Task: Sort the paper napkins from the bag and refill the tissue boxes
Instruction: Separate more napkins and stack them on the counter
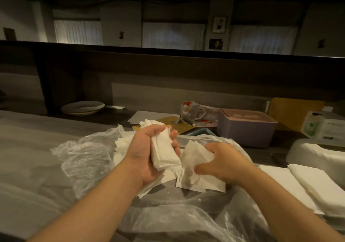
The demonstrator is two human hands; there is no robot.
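Napkins lie loose on the clear plastic bag [87, 159] spread over the counter [28, 135]. Pink tissue box [246, 128] sits behind, lid on. Left hand [147, 154] grips a folded napkin stack [164, 152]; right hand [222, 161] pinches a single napkin [194, 154] beside it.

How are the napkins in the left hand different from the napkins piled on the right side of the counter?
The napkins in the left hand are a small bunch, gripped and tilted up off the counter. The pile on the right is wider, lies flat and nobody touches it. Both are white paper.
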